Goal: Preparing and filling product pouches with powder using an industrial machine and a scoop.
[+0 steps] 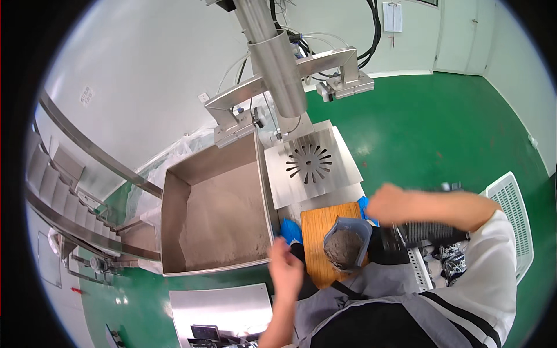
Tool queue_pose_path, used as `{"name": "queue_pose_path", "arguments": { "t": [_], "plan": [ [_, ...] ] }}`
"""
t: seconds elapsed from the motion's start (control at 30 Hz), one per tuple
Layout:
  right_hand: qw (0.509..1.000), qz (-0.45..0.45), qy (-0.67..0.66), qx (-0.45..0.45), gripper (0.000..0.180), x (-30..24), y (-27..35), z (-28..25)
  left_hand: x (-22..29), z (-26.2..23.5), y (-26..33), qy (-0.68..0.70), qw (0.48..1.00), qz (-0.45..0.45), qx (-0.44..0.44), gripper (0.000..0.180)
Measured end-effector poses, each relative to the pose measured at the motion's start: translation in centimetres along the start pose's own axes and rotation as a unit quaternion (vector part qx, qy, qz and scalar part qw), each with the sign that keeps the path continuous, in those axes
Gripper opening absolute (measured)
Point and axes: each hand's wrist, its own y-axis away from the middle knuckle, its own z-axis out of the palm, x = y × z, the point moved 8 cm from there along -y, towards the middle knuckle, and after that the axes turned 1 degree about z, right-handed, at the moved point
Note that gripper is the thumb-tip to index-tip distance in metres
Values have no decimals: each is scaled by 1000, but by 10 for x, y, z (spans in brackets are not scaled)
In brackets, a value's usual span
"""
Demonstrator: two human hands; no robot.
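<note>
A grey-blue plastic tub (364, 229) holding grey-brown powder (343, 248) stands on a wooden board (314, 241) in front of my body. My left hand (285, 271) is raised left of the board, near the bin's corner, its fingers curled in. Above the board's right far corner, my right hand (387, 204) makes a fist. What either hand holds, if anything, is too small or hidden to make out. Blue coverings show beside both hands, one at the left (291, 230) and one at the right (365, 209).
A large metal bin (268, 197) with the same powder lies to the left. Beyond the board stands a metal plate with slots (342, 168) beneath a steel column (278, 69). At right are a dark keyboard-like object (426, 232) and a white basket (513, 203); a metal table (217, 301) is lower left.
</note>
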Motion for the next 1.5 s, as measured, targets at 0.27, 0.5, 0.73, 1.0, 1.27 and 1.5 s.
{"name": "queue_pose_path", "arguments": {
  "t": [0.27, 0.5, 0.73, 1.0, 1.27, 1.5],
  "plan": [
    [840, -123, -415, 327, 31, 92, -83, -147, 191, 56, -143, 77, 895, 311, -310, 27],
    [794, -72, -418, 435, 35, 154, -98, -133, 124, 63, -243, 131, 907, 114, -384, 7],
    [835, -107, -329, 428, 19, 148, -94, -139, 127, 55, -264, -57, 962, 223, -149, 10],
    [916, -105, -203, 330, 19, 109, -96, -123, 202, 60, -236, -148, 850, 392, 320, 61],
    [917, -107, -227, 311, 21, 108, -74, -110, 171, 47, -325, 282, 901, 293, 147, 67],
    [897, -142, -297, 296, 21, 113, -95, -131, 164, 122, -322, 759, 559, 100, -318, 67]
  ]
}}
